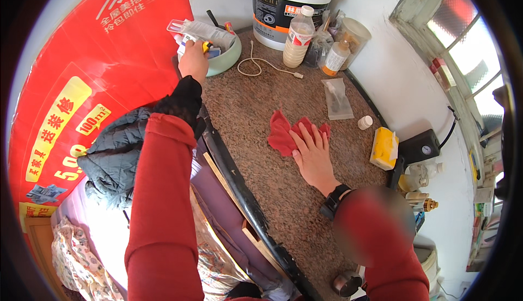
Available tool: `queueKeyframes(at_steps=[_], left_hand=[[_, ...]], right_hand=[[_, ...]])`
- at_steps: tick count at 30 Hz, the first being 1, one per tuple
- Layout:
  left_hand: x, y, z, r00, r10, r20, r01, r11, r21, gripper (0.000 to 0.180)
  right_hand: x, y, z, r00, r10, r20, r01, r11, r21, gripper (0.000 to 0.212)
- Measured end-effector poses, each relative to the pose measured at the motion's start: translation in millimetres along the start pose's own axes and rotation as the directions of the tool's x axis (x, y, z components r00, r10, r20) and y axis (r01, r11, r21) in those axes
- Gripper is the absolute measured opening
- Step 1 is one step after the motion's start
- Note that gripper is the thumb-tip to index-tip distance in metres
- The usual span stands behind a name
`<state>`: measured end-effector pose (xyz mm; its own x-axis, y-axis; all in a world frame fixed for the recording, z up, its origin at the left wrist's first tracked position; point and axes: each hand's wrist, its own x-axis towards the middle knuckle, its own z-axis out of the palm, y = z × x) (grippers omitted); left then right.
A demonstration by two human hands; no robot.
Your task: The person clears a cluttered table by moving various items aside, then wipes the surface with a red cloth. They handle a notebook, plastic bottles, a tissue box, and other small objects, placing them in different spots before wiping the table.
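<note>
My right hand [313, 159] lies flat with its fingers spread on a crumpled red cloth [280, 134], pressing it against the brown speckled stone countertop [245, 132]. A dark watch is on that wrist. My left hand [194, 60] reaches to the far left, at the near-left rim of a pale green bowl [231, 56]. Its fingers are curled in by a white item and a yellow-and-black piece [207, 46]; exactly what they grip is hidden. Inside the bowl lie a clear plastic packet and other small things.
Behind stand a large white-and-black bucket [291, 12], a bottle of cloudy liquid [298, 38] and an orange-based bottle [335, 59]. A white cable [259, 67], clear bag [338, 99], white pill bottle [365, 122], yellow tissue pack [384, 148] and metal cup [347, 283] rest on the counter.
</note>
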<state>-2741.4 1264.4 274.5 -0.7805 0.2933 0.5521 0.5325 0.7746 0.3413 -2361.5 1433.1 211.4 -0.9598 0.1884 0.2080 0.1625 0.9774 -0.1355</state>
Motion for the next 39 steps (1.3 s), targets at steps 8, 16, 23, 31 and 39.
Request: queueKeyframes(at_steps=[8,16,23,31,39], left_hand=[[49,-6,-47,0.991,-0.116,-0.067,0.097,0.968,-0.231,0.029],[-76,-2,-89,0.88,-0.343,0.329,0.42,0.237,-0.876,0.019],[-208,12,-91,0.615,-0.282,0.736,0.673,-0.297,-0.677,0.017],[-237,46,-106,0.599,-0.252,0.76,0.633,-0.431,-0.643,0.02],[-229,66,-119,0.644,-0.194,0.74,0.609,-0.457,-0.649,0.017]], right_hand=[[1,-1,1,1.0,-0.002,0.004,0.002,0.999,-0.039,0.051],[0,-1,-2,0.998,-0.032,-0.045,0.032,0.999,-0.005,0.052],[-2,-1,0,0.997,-0.041,-0.069,0.043,0.999,0.029,0.049],[-1,0,1,0.998,-0.029,-0.05,0.031,0.999,0.032,0.049],[-1,0,2,0.999,-0.021,-0.036,0.022,1.0,0.017,0.048]])
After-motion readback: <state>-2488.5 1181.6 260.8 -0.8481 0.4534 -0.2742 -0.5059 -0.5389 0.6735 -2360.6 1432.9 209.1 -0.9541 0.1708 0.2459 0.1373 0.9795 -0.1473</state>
